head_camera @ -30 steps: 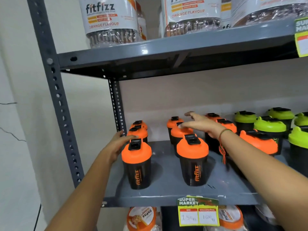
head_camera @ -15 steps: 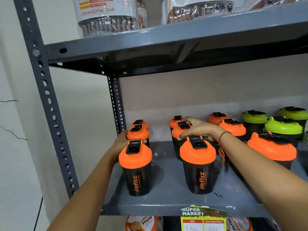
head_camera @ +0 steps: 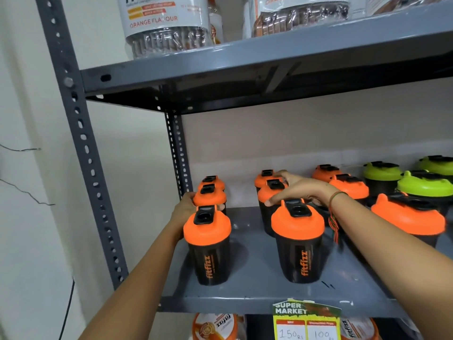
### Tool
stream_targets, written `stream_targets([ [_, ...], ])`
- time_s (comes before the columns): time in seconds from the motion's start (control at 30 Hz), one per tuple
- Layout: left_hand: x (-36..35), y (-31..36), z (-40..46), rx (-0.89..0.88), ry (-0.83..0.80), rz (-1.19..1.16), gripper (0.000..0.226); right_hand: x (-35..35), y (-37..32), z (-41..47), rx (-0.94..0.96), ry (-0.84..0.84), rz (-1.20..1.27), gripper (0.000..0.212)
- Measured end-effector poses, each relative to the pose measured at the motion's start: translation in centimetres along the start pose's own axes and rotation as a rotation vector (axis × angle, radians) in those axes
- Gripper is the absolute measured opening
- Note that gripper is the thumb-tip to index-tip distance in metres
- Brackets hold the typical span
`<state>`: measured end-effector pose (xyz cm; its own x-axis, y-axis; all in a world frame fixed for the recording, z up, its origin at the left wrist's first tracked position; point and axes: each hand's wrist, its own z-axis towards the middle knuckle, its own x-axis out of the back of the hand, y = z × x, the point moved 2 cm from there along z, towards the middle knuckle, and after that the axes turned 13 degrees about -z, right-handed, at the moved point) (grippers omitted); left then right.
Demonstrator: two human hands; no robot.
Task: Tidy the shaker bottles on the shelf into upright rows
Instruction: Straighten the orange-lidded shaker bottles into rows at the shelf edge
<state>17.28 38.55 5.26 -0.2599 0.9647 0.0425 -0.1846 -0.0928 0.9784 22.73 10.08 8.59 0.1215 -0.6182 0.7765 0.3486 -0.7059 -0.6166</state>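
Note:
Black shaker bottles with orange lids stand upright in rows on the grey shelf [head_camera: 257,294]. My left hand [head_camera: 185,207] wraps around the middle bottle of the left row [head_camera: 209,197], behind the front left bottle [head_camera: 208,244]. My right hand [head_camera: 299,190] grips the middle bottle of the second row [head_camera: 268,192], behind the front bottle [head_camera: 297,244]. Farther right stand more orange-lidded bottles [head_camera: 348,186], and one large orange lid [head_camera: 408,214] sits tilted. Green-lidded shakers [head_camera: 424,184] fill the far right.
The upper shelf [head_camera: 245,67] hangs low over the bottles and holds large orange-flavour tubs [head_camera: 164,20]. A perforated steel post [head_camera: 83,148] stands at the left. A supermarket price tag [head_camera: 306,322] hangs on the front edge. More tubs sit below.
My left hand has closed around the middle left-row bottle. My right hand dropped from hovering over the lids onto the middle second-row bottle. The camera moved closer.

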Motion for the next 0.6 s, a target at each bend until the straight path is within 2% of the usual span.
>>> stream_targets([
  [0.07, 0.4, 0.0, -0.3, -0.005, -0.012, 0.002, 0.083, 0.5, -0.3, -0.6, 0.007, 0.072, 0.069, 0.097],
  [0.1, 0.8, 0.1, -0.6, -0.004, -0.011, -0.023, 0.094, 0.8, -0.4, -1.1, 0.017, 0.155, 0.141, 0.092],
  [0.13, 1.1, 0.2, -1.2, -0.001, 0.026, -0.089, 0.095, 1.2, -0.6, -1.8, 0.042, 0.267, 0.233, 0.084],
  [0.23, 2.0, 0.6, -3.8, -0.096, 0.190, -0.380, 0.060, 1.5, -0.3, -5.3, 0.175, 0.616, 0.542, 0.056],
  [0.27, 2.2, 0.5, -5.0, -0.135, 0.221, -0.446, 0.058, 1.1, 0.1, -6.8, 0.202, 0.671, 0.641, 0.051],
  [0.3, 2.4, 0.1, -6.4, -0.176, 0.223, -0.474, 0.065, 0.5, 0.5, -8.2, 0.217, 0.692, 0.722, 0.050],
  [0.37, 2.3, -0.8, -9.6, -0.202, 0.151, -0.452, 0.086, -1.2, 1.7, -10.6, 0.241, 0.681, 0.729, 0.061],
  [0.47, 1.3, -2.7, -13.0, -0.170, -0.030, -0.263, 0.104, -4.4, 3.4, -12.7, 0.192, 0.541, 0.497, 0.102],
  [0.53, 0.8, -3.7, -13.4, -0.154, -0.075, -0.145, 0.105, -6.1, 4.4, -13.2, 0.154, 0.377, 0.430, 0.120],
  [0.6, 0.7, -3.9, -13.6, -0.147, -0.077, -0.077, 0.096, -7.0, 4.8, -13.6, 0.150, 0.223, 0.375, 0.126],
])
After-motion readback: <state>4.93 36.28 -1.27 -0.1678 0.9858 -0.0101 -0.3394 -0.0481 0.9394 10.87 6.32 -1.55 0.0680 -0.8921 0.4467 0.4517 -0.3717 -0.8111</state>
